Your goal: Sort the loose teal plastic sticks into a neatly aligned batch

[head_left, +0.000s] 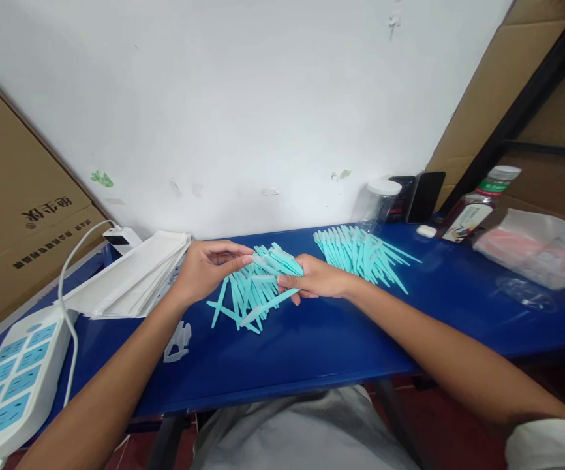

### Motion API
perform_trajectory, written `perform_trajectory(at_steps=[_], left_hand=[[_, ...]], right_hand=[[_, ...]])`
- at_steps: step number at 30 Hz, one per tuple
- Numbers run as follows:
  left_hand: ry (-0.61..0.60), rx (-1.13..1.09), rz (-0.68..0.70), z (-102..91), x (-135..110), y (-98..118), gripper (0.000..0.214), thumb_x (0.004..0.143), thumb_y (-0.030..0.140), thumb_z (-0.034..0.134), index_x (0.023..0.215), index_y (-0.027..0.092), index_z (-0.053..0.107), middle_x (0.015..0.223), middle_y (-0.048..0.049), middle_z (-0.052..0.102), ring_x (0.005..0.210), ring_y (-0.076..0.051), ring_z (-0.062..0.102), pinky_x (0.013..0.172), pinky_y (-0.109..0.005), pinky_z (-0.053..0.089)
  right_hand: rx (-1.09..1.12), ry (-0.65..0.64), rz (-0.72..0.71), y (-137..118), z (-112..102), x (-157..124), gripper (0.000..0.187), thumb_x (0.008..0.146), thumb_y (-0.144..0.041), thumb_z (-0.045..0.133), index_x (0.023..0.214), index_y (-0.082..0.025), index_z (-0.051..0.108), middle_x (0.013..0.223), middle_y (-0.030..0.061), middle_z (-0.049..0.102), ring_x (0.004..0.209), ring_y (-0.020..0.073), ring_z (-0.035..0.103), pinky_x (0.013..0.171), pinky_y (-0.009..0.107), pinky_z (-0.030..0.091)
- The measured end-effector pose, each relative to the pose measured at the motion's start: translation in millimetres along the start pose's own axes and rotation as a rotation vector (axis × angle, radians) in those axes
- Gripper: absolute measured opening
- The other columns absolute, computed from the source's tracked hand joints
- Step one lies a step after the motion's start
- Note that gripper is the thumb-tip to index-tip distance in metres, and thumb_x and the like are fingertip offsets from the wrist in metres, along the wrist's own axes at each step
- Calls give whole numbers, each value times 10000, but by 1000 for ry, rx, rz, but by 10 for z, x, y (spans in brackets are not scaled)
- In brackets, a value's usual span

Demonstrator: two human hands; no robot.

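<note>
My right hand (pixel 312 277) is closed around a bunch of slim turquoise sticks (pixel 282 261) with translucent, blade-like caps. One stick in that hand points down and left toward the table. Thumb and forefinger of my left hand (pixel 214 264) pinch together at the capped tip of a turquoise stick, at the left end of the bunch. A loose heap of such sticks (pixel 243 297) lies under both hands, partly hidden by them. Beyond my right wrist, a second pile of capped sticks (pixel 355 251) is lined up more neatly. Several loose translucent pieces (pixel 178 343) lie near my left forearm.
On the blue table (pixel 282 356), a stack of white paper sleeves (pixel 126 277) and a power strip (pixel 15 372) with a white cable are at left. A lidded clear jar (pixel 378 202), phone (pixel 425 197), bottle (pixel 478 205) and pink-filled plastic bag (pixel 527 245) stand at right.
</note>
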State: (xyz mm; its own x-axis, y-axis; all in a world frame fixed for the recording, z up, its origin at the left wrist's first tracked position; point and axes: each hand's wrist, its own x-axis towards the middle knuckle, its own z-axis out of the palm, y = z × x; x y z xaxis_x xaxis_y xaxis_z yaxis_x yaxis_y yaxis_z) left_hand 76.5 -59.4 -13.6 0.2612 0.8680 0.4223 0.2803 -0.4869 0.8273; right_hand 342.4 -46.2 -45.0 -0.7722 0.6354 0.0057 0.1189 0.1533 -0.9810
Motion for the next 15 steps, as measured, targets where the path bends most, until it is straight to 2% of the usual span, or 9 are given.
perform_trajectory(at_steps=[9, 15], left_hand=[[67, -77, -20, 72, -19, -39, 284, 733, 315, 904, 948, 158, 805, 848, -79, 789, 792, -214, 759, 741, -308, 648], [92, -18, -15, 79, -21, -20, 260, 752, 352, 888, 911, 162, 806, 868, -85, 782, 798, -206, 742, 721, -290, 626]], right_hand=[[32, -5, 26, -9, 28, 0, 532, 861, -636, 707, 912, -106, 718, 595, 31, 669, 404, 65, 410, 384, 194, 303], [16, 8, 22, -29, 26, 1, 520, 871, -629, 699, 896, -109, 711, 603, 34, 672, 413, 65, 416, 389, 192, 306]])
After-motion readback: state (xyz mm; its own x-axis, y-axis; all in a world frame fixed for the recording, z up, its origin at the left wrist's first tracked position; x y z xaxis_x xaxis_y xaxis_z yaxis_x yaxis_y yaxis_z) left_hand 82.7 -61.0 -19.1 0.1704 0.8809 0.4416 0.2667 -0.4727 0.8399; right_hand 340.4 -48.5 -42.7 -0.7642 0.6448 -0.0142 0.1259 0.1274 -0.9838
